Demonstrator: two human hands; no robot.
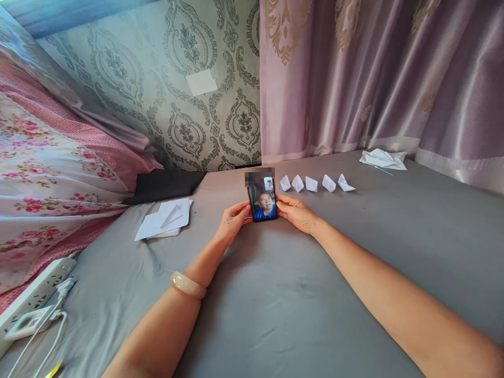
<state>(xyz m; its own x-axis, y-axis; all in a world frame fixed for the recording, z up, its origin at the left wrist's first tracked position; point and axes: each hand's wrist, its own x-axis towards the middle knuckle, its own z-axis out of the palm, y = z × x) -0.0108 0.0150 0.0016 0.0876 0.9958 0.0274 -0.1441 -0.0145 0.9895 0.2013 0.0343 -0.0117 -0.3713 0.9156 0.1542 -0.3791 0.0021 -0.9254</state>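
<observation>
A black phone stands upright on the grey bed sheet, its screen lit with a video call. My left hand grips its left edge and my right hand grips its right edge. A pale bangle circles my left forearm. Just behind the phone, several small white folded paper boats lie in a row. A stack of white paper sheets rests to the left of my left hand.
A floral quilt is piled at the left, with a dark cloth beside it. A white power strip with charger and cables lies at the near left. Crumpled white paper sits at the back right under the pink curtain.
</observation>
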